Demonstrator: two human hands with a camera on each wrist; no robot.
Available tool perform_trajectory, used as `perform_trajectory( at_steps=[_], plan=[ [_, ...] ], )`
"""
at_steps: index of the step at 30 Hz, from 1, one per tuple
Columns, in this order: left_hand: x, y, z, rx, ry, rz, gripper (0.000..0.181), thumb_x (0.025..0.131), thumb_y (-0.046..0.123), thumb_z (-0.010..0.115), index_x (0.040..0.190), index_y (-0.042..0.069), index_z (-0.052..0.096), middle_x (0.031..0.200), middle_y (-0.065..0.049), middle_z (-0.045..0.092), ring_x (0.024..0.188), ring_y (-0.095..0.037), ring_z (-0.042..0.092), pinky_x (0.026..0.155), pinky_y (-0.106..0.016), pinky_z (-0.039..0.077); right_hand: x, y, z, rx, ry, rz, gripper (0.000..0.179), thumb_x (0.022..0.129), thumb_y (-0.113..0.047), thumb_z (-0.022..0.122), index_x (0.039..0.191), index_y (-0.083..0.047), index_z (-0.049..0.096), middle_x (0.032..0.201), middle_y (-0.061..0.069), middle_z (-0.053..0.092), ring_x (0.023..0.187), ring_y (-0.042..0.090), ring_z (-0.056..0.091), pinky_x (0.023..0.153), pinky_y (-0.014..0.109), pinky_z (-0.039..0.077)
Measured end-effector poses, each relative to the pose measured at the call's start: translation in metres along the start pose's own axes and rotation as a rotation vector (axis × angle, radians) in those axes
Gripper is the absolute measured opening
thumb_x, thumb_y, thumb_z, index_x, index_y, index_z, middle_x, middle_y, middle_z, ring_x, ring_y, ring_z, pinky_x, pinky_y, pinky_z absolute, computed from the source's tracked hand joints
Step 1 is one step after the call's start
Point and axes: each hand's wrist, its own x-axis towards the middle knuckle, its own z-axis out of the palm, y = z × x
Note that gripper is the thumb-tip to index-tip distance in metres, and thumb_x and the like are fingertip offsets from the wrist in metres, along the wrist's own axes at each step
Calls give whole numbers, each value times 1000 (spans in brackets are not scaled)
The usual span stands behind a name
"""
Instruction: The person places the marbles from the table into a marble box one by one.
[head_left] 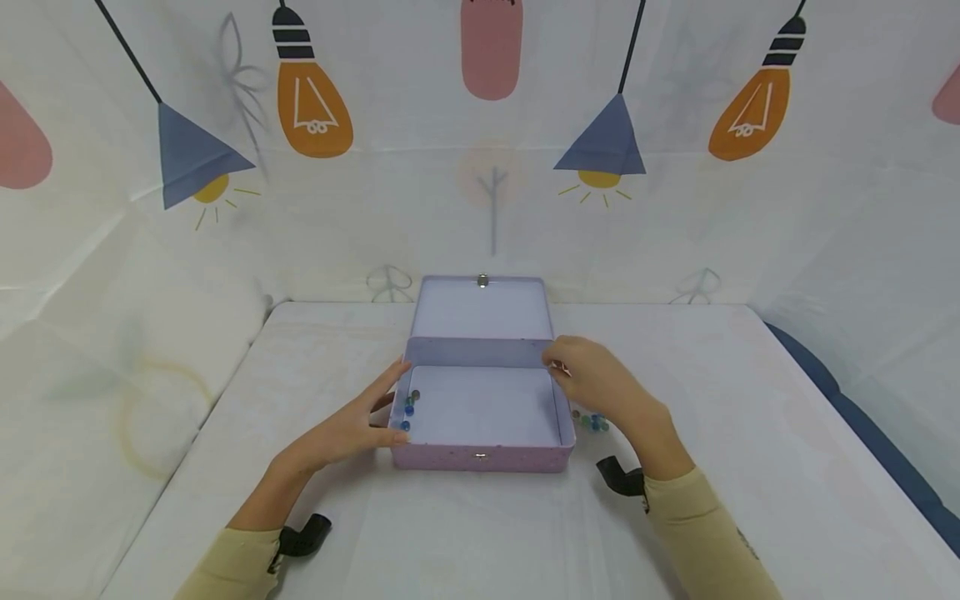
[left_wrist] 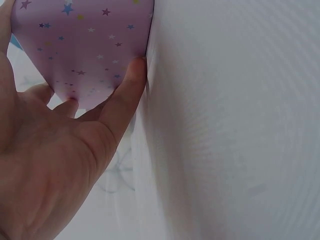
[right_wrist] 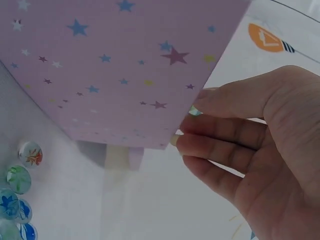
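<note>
A lilac tin box (head_left: 480, 457) with its lid raised stands on the table, its outside printed with stars. My left hand (head_left: 341, 429) rests against the box's left side with fingers spread; in the left wrist view, fingers (left_wrist: 131, 82) touch the starred wall. Several small glass marbles (head_left: 408, 410) lie inside along the left wall. My right hand (head_left: 600, 379) is at the box's far right corner, pinching a greenish glass marble (right_wrist: 194, 110) between thumb and fingers. More glass marbles (head_left: 592, 422) lie on the table beside the box's right side.
The open lid (head_left: 482, 308) leans back behind the box. A white-covered table (head_left: 720, 392) spreads around it, with a printed white curtain (head_left: 420, 192) behind. Black curved pieces (head_left: 621, 477) sit at both wrists.
</note>
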Motion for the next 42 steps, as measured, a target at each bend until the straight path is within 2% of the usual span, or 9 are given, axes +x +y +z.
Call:
perform_trajectory(
  at_steps=[7, 13, 21, 24, 29, 35, 38, 42],
  plan=[
    [1, 0, 0, -6, -5, -1, 101, 89, 26, 74, 160, 38, 4, 168, 8, -10, 152, -45, 15, 109, -70, 32, 2, -10, 7, 1, -12, -34, 12, 89, -1, 67, 98, -8, 72, 93, 2, 70, 86, 14, 61, 78, 33, 54],
    [1, 0, 0, -6, -4, 5, 100, 89, 25, 74, 159, 40, 4, 168, 8, -10, 152, -45, 15, 109, -69, 33, 3, -20, 22, -20, -71, -79, 11, 89, -3, 68, 98, -8, 73, 94, -1, 70, 87, 13, 64, 78, 31, 56],
    [2, 2, 1, 1, -4, 9, 101, 89, 25, 74, 160, 38, 3, 168, 9, -9, 152, -45, 14, 109, -70, 31, 2, -30, 35, -57, -177, -59, 10, 91, -4, 67, 92, -12, 71, 87, -6, 66, 79, 8, 58, 72, 26, 52],
    [2, 3, 1, 1, -4, 8, 101, 89, 25, 74, 160, 37, 3, 168, 9, -9, 152, -45, 13, 109, -71, 30, 1, -31, 37, -69, -206, -45, 9, 91, -4, 66, 93, -12, 72, 88, -5, 68, 80, 9, 61, 72, 27, 53],
    [2, 4, 2, 0, -2, 9, 101, 89, 25, 74, 160, 36, 3, 168, 8, -9, 152, -46, 14, 110, -71, 29, 2, -36, 43, -135, -229, -48, 8, 90, -6, 68, 89, -12, 73, 85, -3, 70, 77, 10, 62, 71, 28, 53],
    [1, 5, 2, -2, -1, 6, 100, 89, 24, 74, 159, 38, 4, 168, 6, -10, 152, -46, 14, 110, -71, 30, 1, -42, 49, -246, -267, -24, 19, 90, -7, 66, 74, -17, 67, 68, -9, 58, 62, 7, 45, 59, 25, 43],
    [0, 4, 2, 2, -6, 1, 100, 89, 25, 74, 159, 40, 4, 168, 5, -10, 152, -46, 14, 109, -71, 31, 0, -43, 50, -263, -272, -13, 21, 88, -6, 66, 71, -17, 64, 65, -9, 55, 60, 7, 42, 56, 24, 41],
    [0, 2, 2, 7, -7, -2, 99, 89, 26, 73, 159, 40, 4, 168, 6, -10, 152, -46, 14, 108, -70, 33, 0, -45, 51, -262, -267, -13, 19, 87, -5, 67, 72, -17, 67, 65, -9, 58, 59, 6, 45, 56, 24, 43]
  ],
)
